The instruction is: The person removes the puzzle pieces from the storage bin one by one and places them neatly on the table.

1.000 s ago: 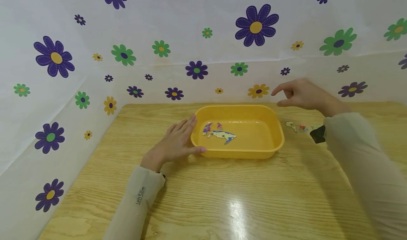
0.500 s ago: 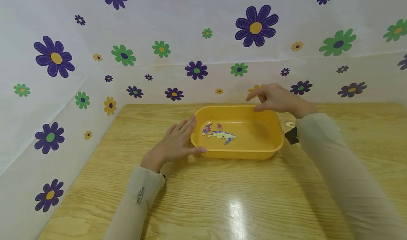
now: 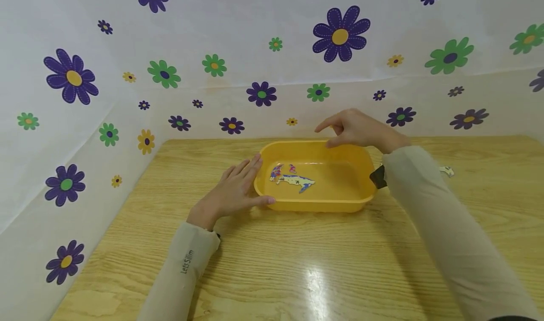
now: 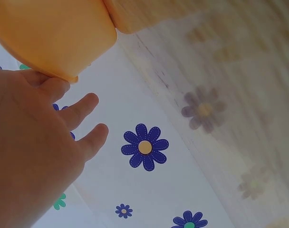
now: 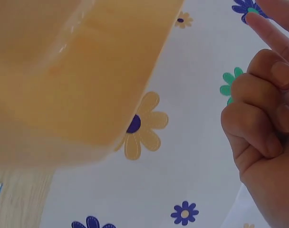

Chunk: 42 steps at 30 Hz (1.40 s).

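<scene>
Straight-fingered, the left hand [image 3: 233, 189] is seemingly steadying the yellow tub [image 3: 318, 206] while the right hand [image 3: 357, 130], thumb and index parted, apparently empty, is hovering, probably needing to lower toward the cutouts [image 3: 291, 180] inside.

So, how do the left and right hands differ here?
The left hand touches the left end of the yellow tray; the right hand is raised by its far rim. The left hand's fingers reach out fairly straight, whereas the right has three curled in. Both are bare and come out of pale sleeves.
</scene>
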Available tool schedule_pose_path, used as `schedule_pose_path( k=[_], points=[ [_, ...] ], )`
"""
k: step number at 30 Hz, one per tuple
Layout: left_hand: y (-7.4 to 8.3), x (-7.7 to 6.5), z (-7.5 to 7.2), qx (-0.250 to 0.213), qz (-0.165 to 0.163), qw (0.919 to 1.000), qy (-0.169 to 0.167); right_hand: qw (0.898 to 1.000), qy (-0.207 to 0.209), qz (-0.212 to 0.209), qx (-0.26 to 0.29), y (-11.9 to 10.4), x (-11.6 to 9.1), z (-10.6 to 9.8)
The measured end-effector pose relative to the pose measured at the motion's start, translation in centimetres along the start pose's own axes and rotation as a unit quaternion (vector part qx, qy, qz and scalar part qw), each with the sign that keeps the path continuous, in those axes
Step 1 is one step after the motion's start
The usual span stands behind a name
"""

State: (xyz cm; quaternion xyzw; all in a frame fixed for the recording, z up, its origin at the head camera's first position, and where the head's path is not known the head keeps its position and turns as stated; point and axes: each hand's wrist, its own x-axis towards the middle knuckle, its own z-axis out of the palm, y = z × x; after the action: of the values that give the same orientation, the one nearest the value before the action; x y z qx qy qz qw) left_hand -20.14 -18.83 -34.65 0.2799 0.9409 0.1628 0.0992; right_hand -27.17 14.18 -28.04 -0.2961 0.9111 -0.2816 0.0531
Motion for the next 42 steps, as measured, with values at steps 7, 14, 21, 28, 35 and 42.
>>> schedule_pose_path(
  k=[7, 14, 21, 28, 35, 42],
  points=[
    [0.2, 0.0, -0.1, -0.006, 0.001, 1.0, -0.001, 1.0, -0.005, -0.016, 0.019, -0.2, 1.3, 1.2],
    [0.1, 0.0, -0.1, -0.006, -0.004, 1.0, -0.004, 0.998, -0.025, -0.024, 0.057, 0.1, 2.5, 2.9],
    [0.1, 0.1, -0.1, -0.003, -0.004, 1.0, -0.006, 0.995, -0.061, -0.01, 0.082, 0.6, 3.4, 4.4],
    [0.0, 0.1, 0.0, -0.001, -0.007, 1.0, -0.006, 0.992, -0.099, 0.002, 0.083, 1.0, 4.4, 5.8],
    [0.0, 0.1, -0.1, 0.002, -0.004, 1.0, -0.007, 0.99, -0.12, 0.003, 0.076, 0.8, 5.2, 7.1],
    [0.0, 0.0, -0.1, 0.0, -0.003, 1.0, -0.007, 0.987, -0.142, 0.018, 0.073, 0.7, 5.3, 8.1]
  ],
)
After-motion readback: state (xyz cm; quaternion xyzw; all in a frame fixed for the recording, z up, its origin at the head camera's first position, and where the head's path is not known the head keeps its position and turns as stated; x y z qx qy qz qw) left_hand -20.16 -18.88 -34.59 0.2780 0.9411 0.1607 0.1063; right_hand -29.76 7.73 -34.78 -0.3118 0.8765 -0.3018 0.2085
